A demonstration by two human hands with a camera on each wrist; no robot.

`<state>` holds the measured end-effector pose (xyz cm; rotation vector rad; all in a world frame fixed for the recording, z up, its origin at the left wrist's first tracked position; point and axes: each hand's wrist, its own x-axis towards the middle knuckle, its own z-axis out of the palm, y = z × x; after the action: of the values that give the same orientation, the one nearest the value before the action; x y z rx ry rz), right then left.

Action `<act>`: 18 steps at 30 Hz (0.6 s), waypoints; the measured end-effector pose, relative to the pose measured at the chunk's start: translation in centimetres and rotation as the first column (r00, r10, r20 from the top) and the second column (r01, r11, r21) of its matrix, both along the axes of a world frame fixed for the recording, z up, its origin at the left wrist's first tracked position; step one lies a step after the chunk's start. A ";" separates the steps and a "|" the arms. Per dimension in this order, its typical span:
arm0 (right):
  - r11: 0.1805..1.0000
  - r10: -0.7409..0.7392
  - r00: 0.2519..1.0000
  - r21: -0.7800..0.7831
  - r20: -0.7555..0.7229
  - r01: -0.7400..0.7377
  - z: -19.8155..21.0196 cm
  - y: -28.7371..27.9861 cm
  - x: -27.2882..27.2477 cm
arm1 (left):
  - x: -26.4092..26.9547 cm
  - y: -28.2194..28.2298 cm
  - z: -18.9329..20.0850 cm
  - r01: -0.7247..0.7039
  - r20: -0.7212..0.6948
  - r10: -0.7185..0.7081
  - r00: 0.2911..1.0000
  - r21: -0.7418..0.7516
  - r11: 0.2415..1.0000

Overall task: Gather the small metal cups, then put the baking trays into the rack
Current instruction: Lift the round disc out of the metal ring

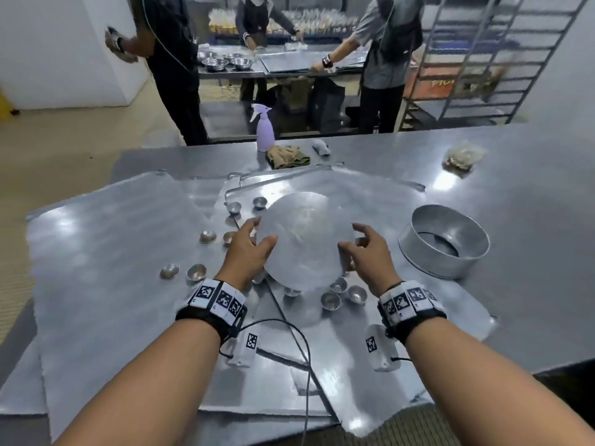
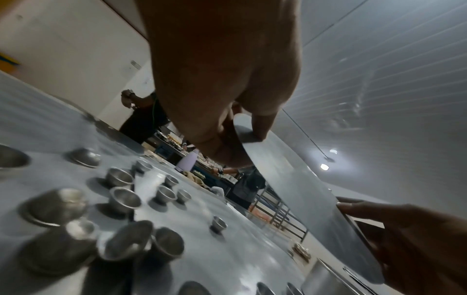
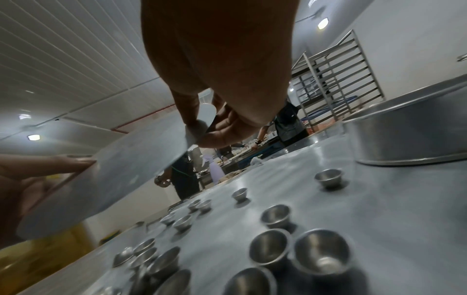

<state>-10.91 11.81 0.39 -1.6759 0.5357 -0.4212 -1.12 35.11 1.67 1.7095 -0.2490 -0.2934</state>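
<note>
Both hands hold a round flat metal disc (image 1: 306, 239) tilted above the table. My left hand (image 1: 254, 243) pinches its left edge, thumb on top, and my right hand (image 1: 360, 249) pinches its right edge. The wrist views show the same grips: the left hand (image 2: 242, 137) and right hand (image 3: 199, 127) each curl over the rim of the disc (image 2: 290, 179). Several small metal cups (image 1: 330, 300) lie scattered on two flat baking trays (image 1: 112, 252) below, some upright, some upside down. More cups (image 3: 321, 253) sit close under my right wrist. The disc hides part of the trays.
A round metal cake ring (image 1: 444, 241) stands on the table at the right. A purple spray bottle (image 1: 264, 128), a crumpled cloth (image 1: 288, 156) and a small bag (image 1: 462, 157) sit along the far edge. A tall tray rack (image 1: 483, 59) stands beyond. Three people work behind.
</note>
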 end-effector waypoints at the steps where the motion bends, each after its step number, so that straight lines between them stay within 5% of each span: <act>1: 1.000 -0.015 1.000 0.008 0.000 0.015 0.1 -1.5 -0.9 | -0.3 -1.7 -0.1 0.016 -0.008 -0.016 1.000 -0.009 1.000; 8: 0.994 -0.104 0.994 0.008 -0.037 0.104 0.1 -13.5 -6.9 | -4.0 -14.3 0.2 0.170 -0.031 -0.169 0.985 0.012 0.985; 18: 0.970 -0.202 0.974 -0.156 -0.100 0.185 -0.3 -25.8 -12.3 | -8.2 -26.5 -0.5 0.205 0.003 -0.206 0.978 0.085 0.975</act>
<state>-23.26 -14.01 0.04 -1.8031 0.7746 -0.5179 -9.34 8.63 1.19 1.7716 -0.4294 -0.4523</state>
